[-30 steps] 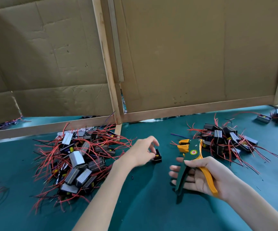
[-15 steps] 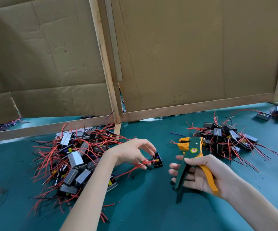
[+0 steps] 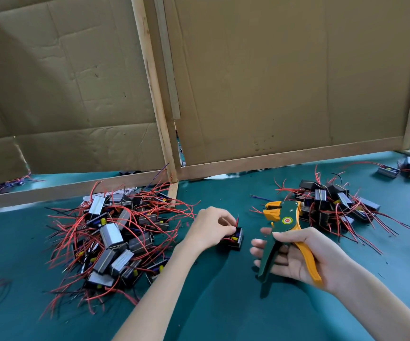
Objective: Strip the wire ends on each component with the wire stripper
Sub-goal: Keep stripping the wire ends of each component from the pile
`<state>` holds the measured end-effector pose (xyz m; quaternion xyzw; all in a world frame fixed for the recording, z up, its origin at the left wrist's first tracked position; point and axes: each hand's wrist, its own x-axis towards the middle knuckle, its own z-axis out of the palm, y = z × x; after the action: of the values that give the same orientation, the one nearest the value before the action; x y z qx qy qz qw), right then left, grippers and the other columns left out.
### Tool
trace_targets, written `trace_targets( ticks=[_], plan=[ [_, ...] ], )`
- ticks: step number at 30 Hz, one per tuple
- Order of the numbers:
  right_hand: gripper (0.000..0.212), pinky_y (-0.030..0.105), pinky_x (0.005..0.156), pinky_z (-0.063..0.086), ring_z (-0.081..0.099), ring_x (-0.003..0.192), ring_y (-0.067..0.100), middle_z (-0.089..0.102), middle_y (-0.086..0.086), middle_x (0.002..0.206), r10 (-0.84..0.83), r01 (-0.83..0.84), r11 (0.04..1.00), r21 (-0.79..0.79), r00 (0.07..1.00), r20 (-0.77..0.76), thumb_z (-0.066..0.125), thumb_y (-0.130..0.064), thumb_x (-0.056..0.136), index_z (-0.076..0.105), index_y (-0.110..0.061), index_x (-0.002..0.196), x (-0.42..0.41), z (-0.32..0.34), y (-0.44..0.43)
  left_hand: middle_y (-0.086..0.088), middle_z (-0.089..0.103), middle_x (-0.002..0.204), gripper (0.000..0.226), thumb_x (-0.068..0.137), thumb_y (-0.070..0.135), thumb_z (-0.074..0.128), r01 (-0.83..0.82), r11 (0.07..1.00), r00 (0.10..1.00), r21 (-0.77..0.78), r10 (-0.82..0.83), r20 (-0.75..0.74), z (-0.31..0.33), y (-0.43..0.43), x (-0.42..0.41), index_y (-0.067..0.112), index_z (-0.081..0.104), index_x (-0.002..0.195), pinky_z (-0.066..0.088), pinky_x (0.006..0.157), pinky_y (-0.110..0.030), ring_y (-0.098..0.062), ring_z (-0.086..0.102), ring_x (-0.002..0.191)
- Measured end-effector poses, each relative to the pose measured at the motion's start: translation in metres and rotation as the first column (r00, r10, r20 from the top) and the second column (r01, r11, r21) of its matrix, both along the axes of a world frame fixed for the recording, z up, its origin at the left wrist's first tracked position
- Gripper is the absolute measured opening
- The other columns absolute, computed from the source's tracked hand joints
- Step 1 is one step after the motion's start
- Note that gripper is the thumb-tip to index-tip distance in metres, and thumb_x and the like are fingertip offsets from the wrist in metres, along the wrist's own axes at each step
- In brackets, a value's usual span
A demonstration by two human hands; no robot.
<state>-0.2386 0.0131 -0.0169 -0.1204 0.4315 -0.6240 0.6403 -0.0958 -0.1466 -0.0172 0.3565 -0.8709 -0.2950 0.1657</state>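
Small electrical assembly workshop: a green-covered bench (image 3: 223, 306) carries a large heap of red-wired components (image 3: 115, 237) and a smaller heap (image 3: 334, 205), a wire stripper (image 3: 286, 223) is present, and cardboard screens (image 3: 285, 82) on wooden frames (image 3: 153, 94) partition the work station.

Only two arms of person showed. Left hand (image 3: 210, 228): bare, slim fingers, back of hand toward camera. Left forearm (image 3: 165, 291): bare along whole visible length, slender, smooth, widened toward near edge. Right hand (image 3: 304, 257): bare, palm side showed, long thin fingers. Right forearm (image 3: 371, 301): bare likewise, slender, cut off by near right corner. Both wrists narrow.
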Motion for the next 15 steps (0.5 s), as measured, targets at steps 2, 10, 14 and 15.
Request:
trace_targets(
  ticks=[2,10,14,15],
  plan=[
    [0.061,0.055,0.064,0.058,0.070,0.087,0.045,0.067,0.033,0.104,-0.008,0.008,1.000,-0.011,1.000,0.006,0.055,0.000,0.073,0.047,0.000,0.134,0.000,0.001,0.000,0.006,0.070,0.076,0.006,0.081,0.016,0.070,0.038,0.999,0.997,0.011,-0.037,-0.065,-0.002,0.004,-0.005,0.021,0.071,0.082,0.040,0.062,-0.008,0.011,0.055,0.060],
    [0.041,0.058,0.066,0.058,0.071,0.088,0.044,0.067,0.033,0.107,-0.078,0.080,0.995,-0.058,0.996,0.033,0.045,0.000,0.092,0.049,0.000,0.132,-0.002,0.004,0.001,0.010,0.059,0.088,0.007,0.096,0.015,0.055,-0.068,0.998,0.781,0.000,0.053,-0.622,0.016,0.020,-0.018,0.019,0.052,0.092,0.050,0.078,-0.027,-0.014,0.057,0.079],
    [0.039,0.058,0.068,0.058,0.071,0.088,0.043,0.068,0.033,0.106,-0.100,0.103,0.992,-0.076,0.994,0.034,0.045,0.000,0.092,0.050,0.001,0.131,-0.002,0.005,0.003,-0.020,0.059,0.109,0.011,0.099,0.007,0.047,0.038,0.961,0.275,0.273,0.253,-0.928,0.058,0.026,-0.009,0.016,0.048,0.094,0.056,0.083,-0.051,-0.040,0.062,0.102],
    [0.039,0.058,0.068,0.058,0.071,0.089,0.043,0.067,0.033,0.106,-0.101,0.104,0.992,-0.078,0.994,0.035,0.045,0.000,0.092,0.051,0.001,0.131,-0.001,0.005,0.003,-0.019,0.060,0.111,0.011,0.099,0.005,0.046,0.088,0.953,0.189,0.289,0.269,-0.944,0.067,0.026,-0.005,0.015,0.047,0.094,0.057,0.079,-0.047,-0.040,0.063,0.100]
  ],
)
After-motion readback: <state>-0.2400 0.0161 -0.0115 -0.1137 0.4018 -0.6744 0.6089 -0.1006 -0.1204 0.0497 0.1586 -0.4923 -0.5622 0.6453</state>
